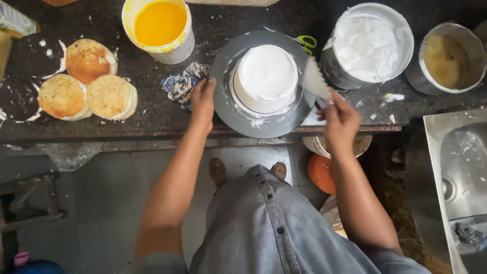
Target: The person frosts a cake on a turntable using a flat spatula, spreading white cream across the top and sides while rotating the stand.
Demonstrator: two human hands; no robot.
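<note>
Hands: left (203,99) on metal turntable (228,109); right (339,119) presses, apparently, toothed scraper (315,78).

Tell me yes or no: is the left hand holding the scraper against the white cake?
No: the left hand rests on the grey turntable's rim, while the right hand holds the white scraper beside the white cake.

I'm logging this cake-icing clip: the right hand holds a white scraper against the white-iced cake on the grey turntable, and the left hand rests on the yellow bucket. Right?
Not quite. The head view shows the left hand on the rim of the grey turntable, not the yellow bucket, which stands untouched behind. The rest holds: the right hand holds a white scraper against the white-iced cake.
</note>
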